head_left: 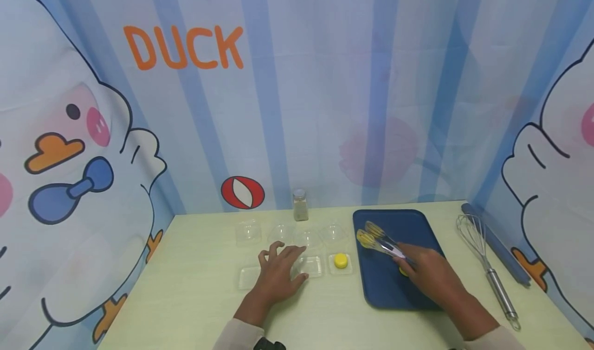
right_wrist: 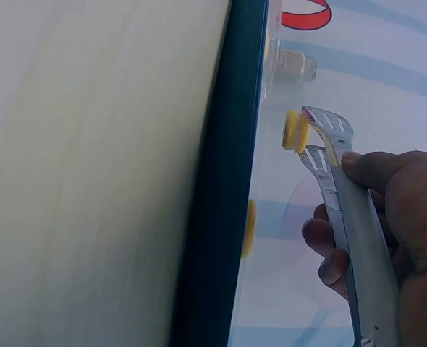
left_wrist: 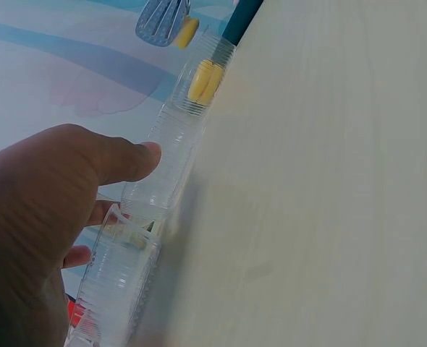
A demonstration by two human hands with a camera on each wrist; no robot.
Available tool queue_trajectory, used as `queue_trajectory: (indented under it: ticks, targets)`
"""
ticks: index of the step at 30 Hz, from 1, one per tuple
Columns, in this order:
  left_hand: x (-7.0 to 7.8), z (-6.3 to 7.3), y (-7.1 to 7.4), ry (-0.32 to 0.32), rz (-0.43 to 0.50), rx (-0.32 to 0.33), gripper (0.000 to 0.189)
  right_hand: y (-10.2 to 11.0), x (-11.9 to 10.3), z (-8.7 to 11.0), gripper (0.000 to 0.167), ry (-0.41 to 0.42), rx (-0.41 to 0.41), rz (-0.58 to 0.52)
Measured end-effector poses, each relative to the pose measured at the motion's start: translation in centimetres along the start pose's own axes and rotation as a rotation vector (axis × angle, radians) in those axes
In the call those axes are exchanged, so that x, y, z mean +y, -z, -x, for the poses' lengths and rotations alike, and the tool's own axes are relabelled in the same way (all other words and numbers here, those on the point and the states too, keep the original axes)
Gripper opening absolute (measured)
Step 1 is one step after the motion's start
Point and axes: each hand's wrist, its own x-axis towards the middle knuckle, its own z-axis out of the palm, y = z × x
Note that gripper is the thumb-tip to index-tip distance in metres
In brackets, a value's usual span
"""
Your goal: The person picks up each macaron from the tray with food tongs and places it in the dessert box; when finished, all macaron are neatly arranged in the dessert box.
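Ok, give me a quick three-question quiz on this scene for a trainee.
1. Which of the person's hands grips the tongs?
2. True or false: the whisk lies to the right of the blue tray in the head view.
3. What is at the tips of the tongs? A) a glass jar; B) the whisk; C) a yellow cookie.

Key: 1. The right hand. 2. True. 3. C.
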Motion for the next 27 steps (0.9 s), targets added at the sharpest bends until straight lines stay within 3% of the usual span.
queue_trajectory:
  ticks: [5,14,27]
  targets:
    - [0.1,-0.1,0.0,0.0,-0.011,0.002,0.061,-0.3,-0.9,-0.4,0.034,0.047,0.04,-0.004]
    - [0.2,-0.1,0.0,0.014,-0.002,-0.01,0.061,-1.2,-2.7,-1.2,0.033,0.079,0.019,0.001]
    - [0.1,-0.1,0.0,0.021,-0.005,-0.008,0.062,-1.7,-2.5,-2.4,0.034,0.011,-0.05,0.009]
